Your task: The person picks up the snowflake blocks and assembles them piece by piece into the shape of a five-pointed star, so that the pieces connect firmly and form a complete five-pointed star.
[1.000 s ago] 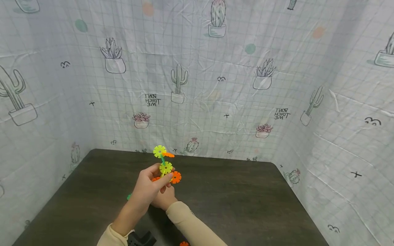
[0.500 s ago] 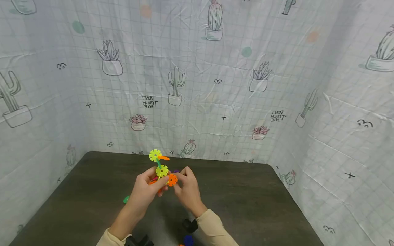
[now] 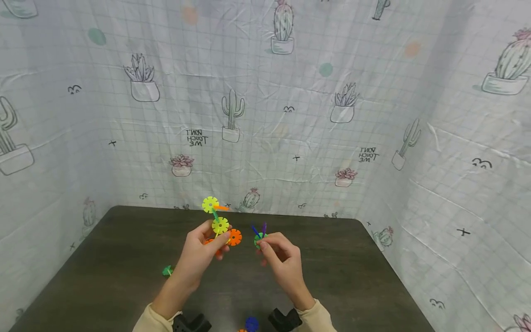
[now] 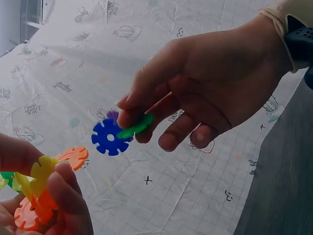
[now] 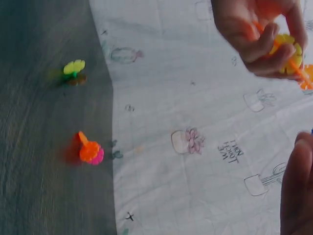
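Observation:
My left hand [image 3: 199,249] pinches a chain of notched plastic discs, with a lime disc [image 3: 210,204] at its top and an orange disc [image 3: 234,237] at the side. In the left wrist view, yellow [image 4: 44,169] and orange discs [image 4: 29,215] of that chain show between its fingers. To the right, apart from the chain, my right hand [image 3: 284,263] pinches a small joined cluster: a green disc [image 4: 137,126], a blue disc [image 4: 108,137] and a purple disc [image 4: 112,115]. Fingers partly hide both assemblies.
On the dark table [image 3: 352,276] lie a green piece [image 3: 168,270] left of my left forearm, and a blue disc [image 3: 251,323] beside an orange one at the near edge. The right wrist view shows an orange and pink cluster [image 5: 90,151]. A cactus-print cloth [image 3: 265,115] encloses the table.
My right hand was behind the left hand, came out beside the chain, then drew away rightward with the green, blue and purple cluster. My left hand keeps its hold nearly in place.

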The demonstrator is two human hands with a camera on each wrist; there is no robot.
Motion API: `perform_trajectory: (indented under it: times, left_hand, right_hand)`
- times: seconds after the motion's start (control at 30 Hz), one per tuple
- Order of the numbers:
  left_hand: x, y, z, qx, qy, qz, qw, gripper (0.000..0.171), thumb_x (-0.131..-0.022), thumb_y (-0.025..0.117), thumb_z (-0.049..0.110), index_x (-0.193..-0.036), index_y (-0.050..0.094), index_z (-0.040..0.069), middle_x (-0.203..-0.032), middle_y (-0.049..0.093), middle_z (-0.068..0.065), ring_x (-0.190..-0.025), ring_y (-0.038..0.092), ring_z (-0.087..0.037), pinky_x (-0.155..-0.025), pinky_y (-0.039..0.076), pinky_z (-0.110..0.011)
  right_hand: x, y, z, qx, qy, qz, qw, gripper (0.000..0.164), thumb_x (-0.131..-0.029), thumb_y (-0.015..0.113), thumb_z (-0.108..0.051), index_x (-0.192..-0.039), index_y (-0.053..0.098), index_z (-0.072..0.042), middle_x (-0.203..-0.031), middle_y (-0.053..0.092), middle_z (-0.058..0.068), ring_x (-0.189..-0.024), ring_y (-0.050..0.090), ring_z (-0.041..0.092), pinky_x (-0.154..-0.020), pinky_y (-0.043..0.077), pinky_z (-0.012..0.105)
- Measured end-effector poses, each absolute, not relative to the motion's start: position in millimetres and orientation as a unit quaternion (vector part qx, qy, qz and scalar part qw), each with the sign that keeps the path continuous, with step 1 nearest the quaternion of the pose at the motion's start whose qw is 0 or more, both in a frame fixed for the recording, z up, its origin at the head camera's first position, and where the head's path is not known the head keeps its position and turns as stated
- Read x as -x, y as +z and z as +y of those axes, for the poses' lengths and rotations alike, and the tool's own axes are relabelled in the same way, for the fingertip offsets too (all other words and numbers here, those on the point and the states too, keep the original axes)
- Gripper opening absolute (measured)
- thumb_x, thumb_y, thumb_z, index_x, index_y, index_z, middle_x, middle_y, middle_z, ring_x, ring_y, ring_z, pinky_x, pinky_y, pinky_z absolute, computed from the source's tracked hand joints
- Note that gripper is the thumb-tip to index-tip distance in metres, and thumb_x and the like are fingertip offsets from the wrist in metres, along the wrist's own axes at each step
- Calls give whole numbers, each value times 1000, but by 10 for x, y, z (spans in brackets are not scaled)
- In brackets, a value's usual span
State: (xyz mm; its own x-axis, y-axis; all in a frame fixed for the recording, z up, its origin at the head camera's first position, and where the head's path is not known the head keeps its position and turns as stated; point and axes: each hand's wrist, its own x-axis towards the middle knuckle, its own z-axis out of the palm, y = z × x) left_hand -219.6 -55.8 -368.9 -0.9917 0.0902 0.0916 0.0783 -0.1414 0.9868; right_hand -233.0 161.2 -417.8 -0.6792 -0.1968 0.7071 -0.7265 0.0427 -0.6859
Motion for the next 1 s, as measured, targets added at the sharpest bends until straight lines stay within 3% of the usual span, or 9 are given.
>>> perform_trajectory:
  times: [0.23, 0.53, 1.0]
  left_hand:
    - [2222, -3683, -482, -74, 758, 648, 4, 22, -96, 69, 9, -115, 64, -1, -84, 63, -5, -69, 62, -18, -62, 54, -25]
    - [2251, -3715, -489, -73, 756, 651, 9, 23, -96, 69, 9, -116, 64, -1, -88, 64, -5, -69, 62, -16, -65, 56, -26]
    - [2228, -3657, -535, -93, 750, 654, 31, 26, -96, 70, 9, -117, 62, -5, -88, 63, -4, -70, 62, -15, -66, 56, -24]
  right_hand:
    - [2211, -4169, 1672, -392, 598, -670, 197, 23, -97, 49, 19, -108, 65, 6, -85, 58, 16, -56, 57, 22, -48, 53, 30]
    - [2206, -4184, 1667, -425, 563, -682, 191, 25, -93, 52, 23, -106, 64, 5, -87, 58, 15, -59, 58, 23, -51, 54, 26]
    - [2223, -4100, 1739, -450, 524, -699, 184, 31, -94, 55, 18, -109, 67, -6, -91, 60, 10, -65, 59, 21, -56, 55, 25]
